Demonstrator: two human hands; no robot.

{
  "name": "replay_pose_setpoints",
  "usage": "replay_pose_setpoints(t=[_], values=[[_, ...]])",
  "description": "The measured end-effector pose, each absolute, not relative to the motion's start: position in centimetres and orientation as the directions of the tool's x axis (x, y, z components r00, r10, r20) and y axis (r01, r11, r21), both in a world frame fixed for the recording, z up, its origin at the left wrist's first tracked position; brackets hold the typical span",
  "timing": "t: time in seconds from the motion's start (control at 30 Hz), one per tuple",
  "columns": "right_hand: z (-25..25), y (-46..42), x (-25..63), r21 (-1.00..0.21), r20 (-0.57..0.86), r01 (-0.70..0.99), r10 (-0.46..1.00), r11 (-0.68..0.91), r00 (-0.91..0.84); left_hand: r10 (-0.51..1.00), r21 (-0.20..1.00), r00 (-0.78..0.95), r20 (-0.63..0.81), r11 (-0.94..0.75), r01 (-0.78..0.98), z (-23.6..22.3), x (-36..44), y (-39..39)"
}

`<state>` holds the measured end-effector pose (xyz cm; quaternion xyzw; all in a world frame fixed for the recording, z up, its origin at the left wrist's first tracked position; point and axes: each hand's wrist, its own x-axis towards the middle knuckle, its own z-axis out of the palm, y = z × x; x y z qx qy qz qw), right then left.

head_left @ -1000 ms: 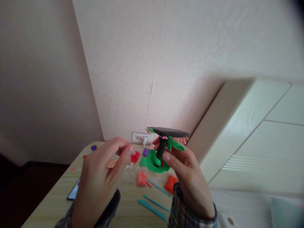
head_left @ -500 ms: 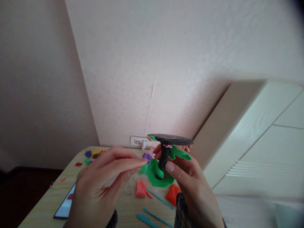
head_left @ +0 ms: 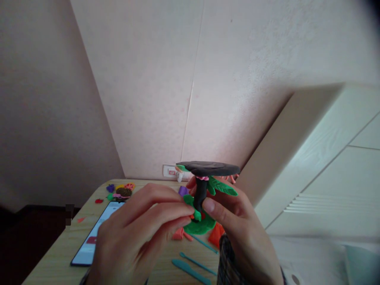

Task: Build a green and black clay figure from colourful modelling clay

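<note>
Held a clay model [head_left: 200,194] upright, a little below and right of the centre of the frame. Gripped its black stem in the right hand [head_left: 243,223], with the thumb pressed against the near right side and the other fingers behind. Saw on top a broad dark disc [head_left: 209,168], almost edge-on, with a pink frill [head_left: 202,178] just under it and a ribbed green leaf [head_left: 225,187] reaching out to the right, over the right hand. Saw at the foot a wavy green base [head_left: 202,227], with a small curled green piece [head_left: 197,215] beside the stem.

Brought the left hand [head_left: 139,225] to the left edge of the base, fingers narrowed, tips close together. Noticed a small orange bit [head_left: 192,217] right at those fingertips, but could not tell between a pinch and a mere touch.

Had a wooden table [head_left: 55,253] below, with a phone [head_left: 102,225], screen lit, at lower left, partly behind the left hand. Saw coloured clay pieces [head_left: 124,192] beyond the phone, including purple and brown ones, and a red piece [head_left: 99,201] to their left. Found a coral lump [head_left: 178,234], an orange lump [head_left: 216,235] and a blue knife-shaped tool [head_left: 190,270] at lower centre, with a thinner blue tool [head_left: 197,263] near the knife-shaped one.
</note>
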<state>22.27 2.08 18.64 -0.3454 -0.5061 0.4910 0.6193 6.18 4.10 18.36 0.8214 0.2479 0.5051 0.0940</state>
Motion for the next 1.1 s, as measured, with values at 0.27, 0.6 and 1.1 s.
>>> replay_pose_setpoints(t=[0.27,0.6,1.1], values=[[18.3,2.6,22.7,-0.92,0.318,-0.253,0.947,0.299,-0.039,0.488,0.382,0.344,0.802,-0.862,0.332,18.6,5.7,4.2],[18.3,2.5,21.8,-0.91,0.309,-0.286,0.951,0.299,0.011,0.409,0.228,0.486,0.772,-0.892,0.389,19.2,5.5,4.8],[18.0,2.9,21.8,-0.905,0.343,-0.285,0.938,0.315,-0.053,0.358,0.159,0.48,0.801,-0.9,0.405,19.4,5.5,4.9]])
